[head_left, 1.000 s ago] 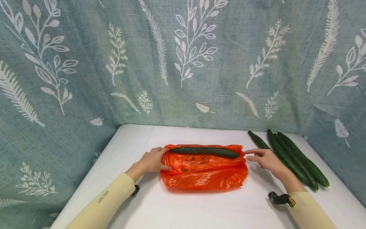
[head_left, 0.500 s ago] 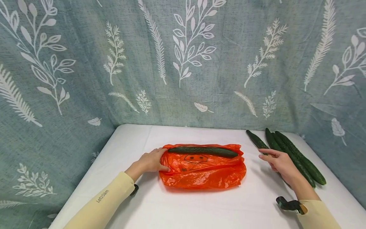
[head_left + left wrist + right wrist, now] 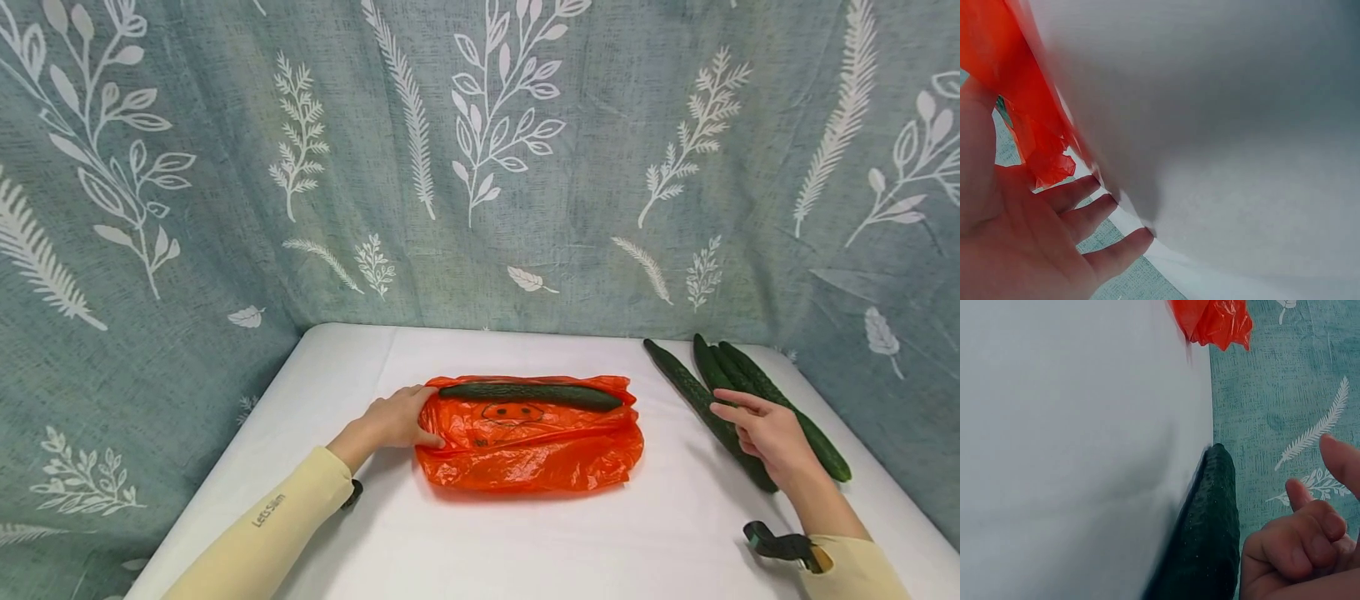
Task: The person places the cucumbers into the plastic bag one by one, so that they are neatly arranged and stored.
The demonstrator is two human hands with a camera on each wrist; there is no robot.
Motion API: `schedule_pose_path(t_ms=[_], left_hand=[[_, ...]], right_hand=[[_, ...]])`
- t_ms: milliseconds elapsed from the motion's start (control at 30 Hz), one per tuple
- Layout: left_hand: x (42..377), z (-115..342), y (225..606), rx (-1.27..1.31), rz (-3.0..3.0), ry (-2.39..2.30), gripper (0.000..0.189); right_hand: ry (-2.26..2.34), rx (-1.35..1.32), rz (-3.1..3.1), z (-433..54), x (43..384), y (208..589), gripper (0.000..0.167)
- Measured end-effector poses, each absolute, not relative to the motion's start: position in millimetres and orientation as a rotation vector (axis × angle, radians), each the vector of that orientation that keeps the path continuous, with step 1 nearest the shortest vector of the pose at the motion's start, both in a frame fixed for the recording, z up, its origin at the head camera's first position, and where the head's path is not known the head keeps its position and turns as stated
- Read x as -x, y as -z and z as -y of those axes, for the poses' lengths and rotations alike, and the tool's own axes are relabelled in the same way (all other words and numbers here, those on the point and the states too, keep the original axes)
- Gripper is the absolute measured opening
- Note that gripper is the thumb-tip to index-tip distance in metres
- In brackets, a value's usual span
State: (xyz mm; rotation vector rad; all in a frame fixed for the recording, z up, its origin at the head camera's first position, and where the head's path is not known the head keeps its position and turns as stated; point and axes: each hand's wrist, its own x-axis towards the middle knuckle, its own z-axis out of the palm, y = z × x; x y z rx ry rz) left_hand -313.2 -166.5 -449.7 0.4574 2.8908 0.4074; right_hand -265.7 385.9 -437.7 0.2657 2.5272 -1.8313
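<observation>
An orange-red plastic bag [image 3: 525, 467] with a dark printed face lies on the white table. One cucumber [image 3: 528, 392] rests along its far edge, red film around it. At the bag's left end is my left hand [image 3: 395, 418], thumb and forefinger touching the film; the left wrist view shows its other fingers [image 3: 1119, 250] fairly straight. My right hand [image 3: 768, 429] hovers over the loose cucumbers at the right, forefinger and thumb extended, the other fingers loosely curled, with nothing held. Just beside it in the right wrist view is the nearest cucumber [image 3: 1210, 531].
Several loose cucumbers lie slanting together at the table's right side; one [image 3: 678, 375] is set slightly left of the others [image 3: 780, 392]. A white cloth [image 3: 540, 550] covers the table. Behind it hangs a blue-green patterned curtain [image 3: 420, 275].
My right hand has moved rightward from the bag's right end to above the loose cucumbers. The left hand and the bag hold their places, and the view has shifted slightly.
</observation>
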Motion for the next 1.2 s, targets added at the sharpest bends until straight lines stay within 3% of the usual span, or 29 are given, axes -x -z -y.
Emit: schedule_pose_path(t_ms=[233,633,900,1200], left_hand=[[311,165,448,-0.444,-2.887,-0.429,0.096],[312,165,449,-0.451,-2.893,-0.431,0.095],[312,165,449,-0.456,-2.887,-0.435,0.094],[312,165,449,-0.448,-2.886,-0.433,0.094]], right_hand=[[1.689,-0.388,-2.663,-388,265,439,0.072],[1.373,-0.600,-2.740,-393,266,437,0.070],[1.203,-0.595,-2.754,-400,264,435,0.079],[1.113,-0.571,-2.755,-406,265,439,0.074]])
